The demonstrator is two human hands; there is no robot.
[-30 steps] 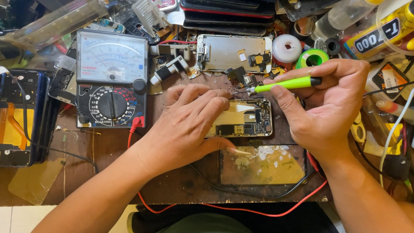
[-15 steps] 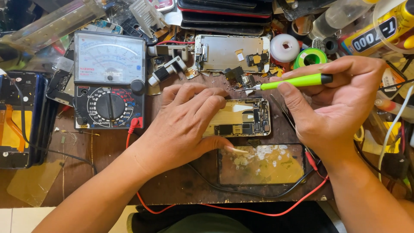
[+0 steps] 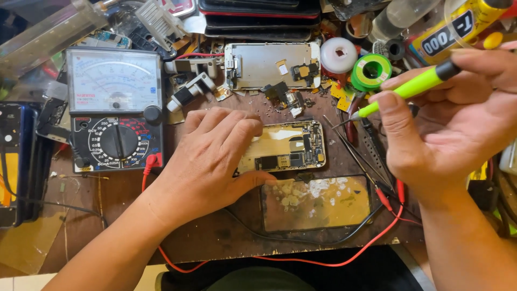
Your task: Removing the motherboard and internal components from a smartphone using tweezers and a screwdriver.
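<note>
Two hands working: left hand (image 3: 212,156) lying flat with fingers together, pressing down the open phone (image 3: 288,146) at the table's (image 3: 215,237) middle; right hand (image 3: 452,118) pinching a green screwdriver (image 3: 409,89), hovering near the right edge.

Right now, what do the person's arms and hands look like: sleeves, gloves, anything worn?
Both are bare. The left hand and right hand wear no gloves, rings or watch that show, and both forearms are uncovered to the frame edge, with no sleeve in view.
</note>
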